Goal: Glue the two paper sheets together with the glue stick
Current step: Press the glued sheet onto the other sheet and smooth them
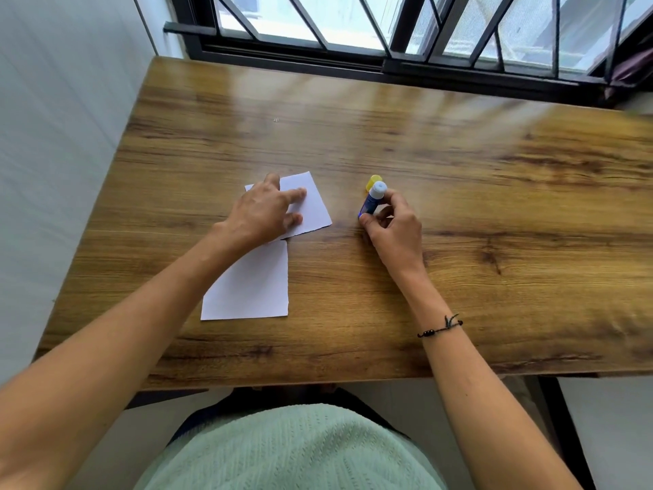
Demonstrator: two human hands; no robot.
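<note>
Two hands show: the left hand point(260, 214) and the right hand point(394, 228). Two paper sheets lie on one table point(459, 206): a far sheet point(312, 206) and a near sheet point(252, 286). There is one glue stick point(372, 199), one yellow cap point(374, 181), and one bracelet point(441, 327).

Table point(459, 153): wood-grain top, smooth w/ a soft sheen, window glare toward the far edge. Both paper sheets matt white: far sheet point(314, 203) has a rough, torn-looking near edge; near sheet point(254, 288), nr the front edge, lies flat, faint creases. Glue stick point(371, 201): glossy blue plastic body, white tip. Yellow cap point(374, 180): plastic. Window frame point(406, 30): dark metal.
</note>
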